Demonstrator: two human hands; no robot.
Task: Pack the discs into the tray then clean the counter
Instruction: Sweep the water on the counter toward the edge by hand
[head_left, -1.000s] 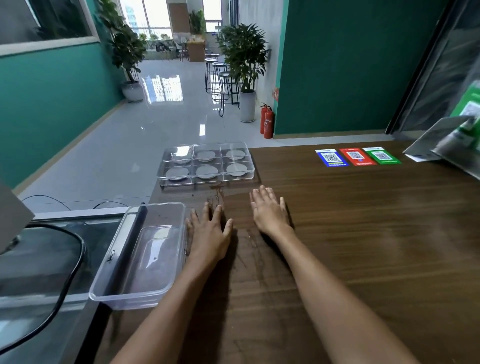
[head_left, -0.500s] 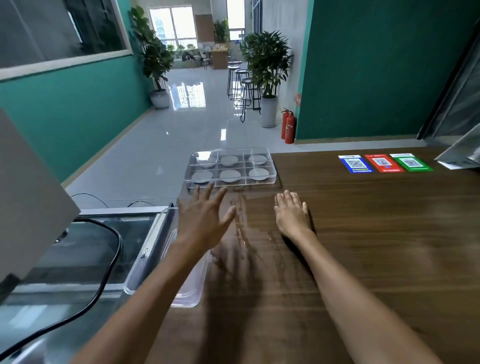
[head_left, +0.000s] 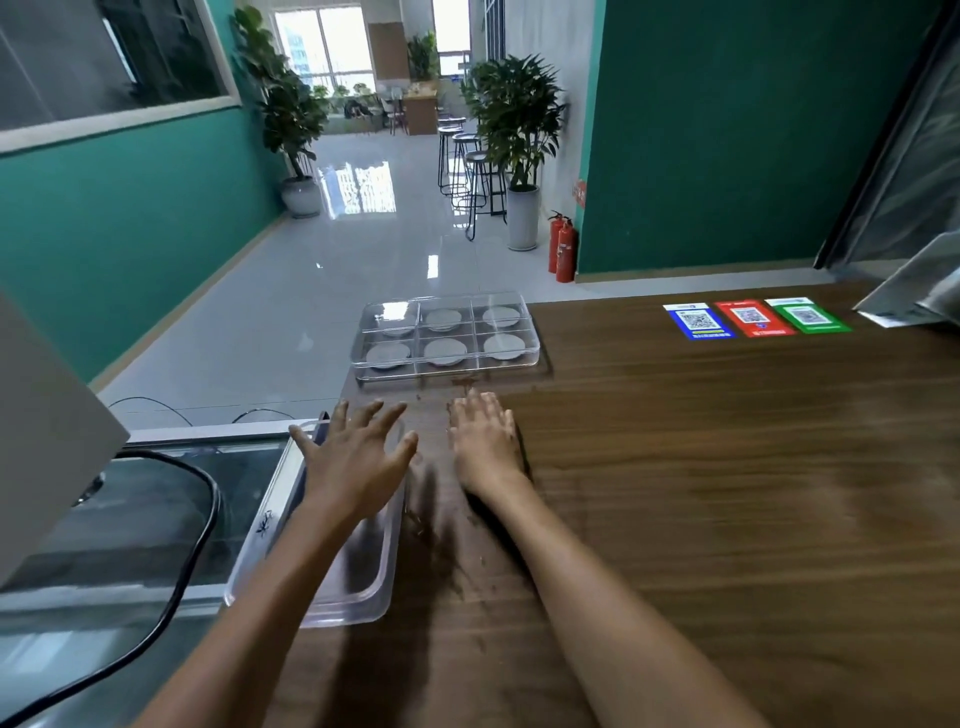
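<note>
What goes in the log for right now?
discs: in tray | left hand: open over clear bin | right hand: flat on counter

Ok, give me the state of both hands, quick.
Left hand: open, fingers spread, holding nothing, over the clear plastic bin.
Right hand: open, flat on the wooden counter, holding nothing.

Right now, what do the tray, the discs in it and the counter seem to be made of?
Tray: likely clear hard plastic, glossy; the floor shows through its walls and window light glints on it.
Discs: matte pale grey, flat and round; material unclear.
Counter: dark wood grain with a soft sheen; either real wood or a laminate.
</note>
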